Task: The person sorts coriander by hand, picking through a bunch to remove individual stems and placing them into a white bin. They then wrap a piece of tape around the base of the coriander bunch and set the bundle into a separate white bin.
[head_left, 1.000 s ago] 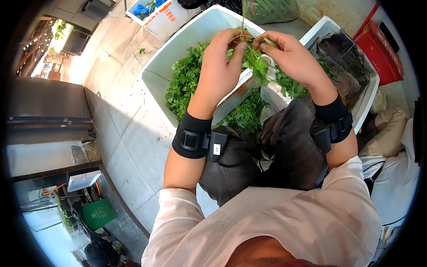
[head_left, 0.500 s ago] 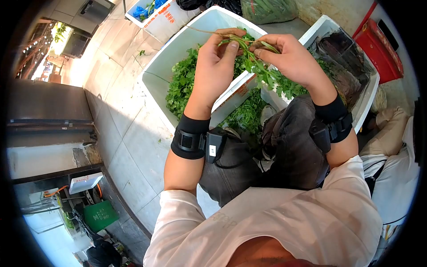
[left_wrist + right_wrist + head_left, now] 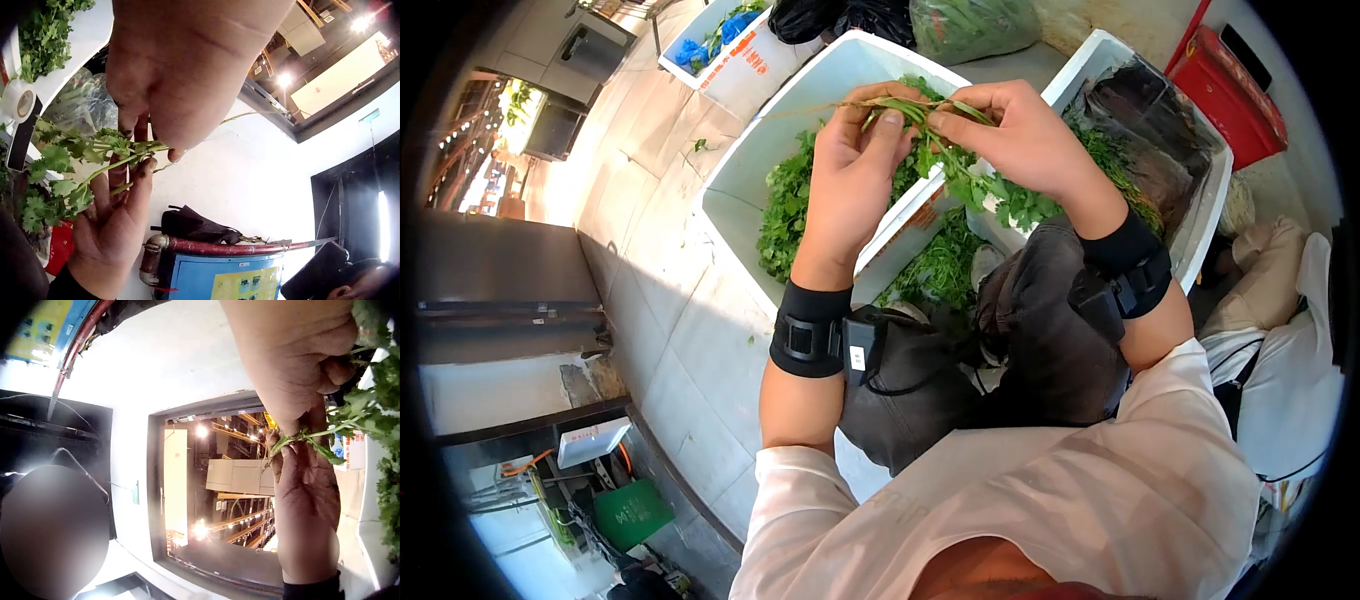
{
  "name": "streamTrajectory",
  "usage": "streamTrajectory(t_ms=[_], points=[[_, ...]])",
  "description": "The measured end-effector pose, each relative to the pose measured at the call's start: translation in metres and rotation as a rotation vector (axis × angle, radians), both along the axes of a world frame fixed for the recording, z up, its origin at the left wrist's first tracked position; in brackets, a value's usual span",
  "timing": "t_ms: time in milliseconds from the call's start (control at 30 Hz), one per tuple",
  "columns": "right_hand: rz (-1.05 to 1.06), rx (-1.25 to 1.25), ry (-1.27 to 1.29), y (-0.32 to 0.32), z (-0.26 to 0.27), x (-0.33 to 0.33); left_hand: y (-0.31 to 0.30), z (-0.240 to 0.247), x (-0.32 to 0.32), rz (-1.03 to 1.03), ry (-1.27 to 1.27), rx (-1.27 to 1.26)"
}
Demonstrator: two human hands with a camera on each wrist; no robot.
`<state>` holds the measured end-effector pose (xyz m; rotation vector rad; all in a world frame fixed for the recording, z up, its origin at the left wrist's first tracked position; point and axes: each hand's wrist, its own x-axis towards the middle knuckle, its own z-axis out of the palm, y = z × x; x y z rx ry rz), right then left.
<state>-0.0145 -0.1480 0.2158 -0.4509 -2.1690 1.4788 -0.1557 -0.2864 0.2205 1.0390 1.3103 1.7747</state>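
Both hands meet above a white foam box, holding a small bunch of coriander [image 3: 990, 195] by its stems. The left hand [image 3: 845, 170] pinches the root end between thumb and fingers, with thin pale roots trailing out to the left. Close beside it, the right hand [image 3: 1020, 135] grips the stems with thumb and forefinger. Leafy tops hang down below the right hand. In the left wrist view the coriander [image 3: 59, 165] spreads leftwards from the fingers; soil darkens some fingertips. Roots and stems [image 3: 294, 437] cross the left palm in the right wrist view.
The large foam box [image 3: 740, 190] holds heaped coriander [image 3: 785, 225]. More greens [image 3: 945, 265] lie near the knees. A second foam box [image 3: 1220, 180] with dark lining stands right, near a red bin [image 3: 1235, 100]. Another seated person [image 3: 1260, 290] is at the right edge.
The coriander's roots swung from pointing up to pointing left. The left hand turned and shifted slightly left and down; both hands still hold the stems. The head view drifted a little.
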Motion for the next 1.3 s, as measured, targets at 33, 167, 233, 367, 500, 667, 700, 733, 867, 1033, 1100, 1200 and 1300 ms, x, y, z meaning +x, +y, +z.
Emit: streamTrajectory(t_ms=[33,167,233,367,500,667,700,733,867,1033,1100,1200,1300], points=[[-0.012,0.004,0.008,-0.004,0.005,0.002,0.000,0.001,0.001,-0.002,0.001,0.001],[-0.039,0.114,0.020,-0.006,0.008,0.003,-0.001,0.000,0.001,-0.058,0.009,-0.017],[-0.059,0.106,0.050,-0.006,0.006,0.003,0.000,0.000,0.000,-0.076,0.018,-0.008],[-0.075,0.133,0.019,-0.004,0.007,0.003,0.000,0.002,0.002,-0.044,0.084,-0.034],[-0.049,0.096,0.025,-0.004,0.007,0.003,0.005,-0.006,-0.003,0.019,0.313,0.027],[-0.070,0.106,-0.010,-0.004,0.007,0.004,0.007,-0.011,-0.003,0.064,0.402,0.047],[-0.081,0.103,0.012,-0.003,0.003,0.003,0.007,-0.012,-0.003,0.067,0.435,0.050],[-0.093,0.100,0.034,-0.002,0.001,0.002,0.008,-0.013,-0.003,0.068,0.435,0.050],[-0.093,0.116,0.010,-0.002,0.003,0.003,0.007,-0.015,-0.004,0.102,0.583,0.030],[-0.071,0.177,0.045,-0.004,-0.002,0.000,0.006,-0.013,-0.002,0.110,0.553,0.001],[-0.063,0.189,0.051,-0.004,-0.004,0.000,0.005,-0.010,-0.002,0.111,0.553,-0.058],[-0.061,0.194,0.004,-0.006,0.002,0.001,0.004,-0.011,-0.003,0.102,0.607,-0.082],[-0.073,0.218,-0.016,-0.005,0.002,0.001,0.005,-0.014,-0.003,0.073,0.541,-0.052]])
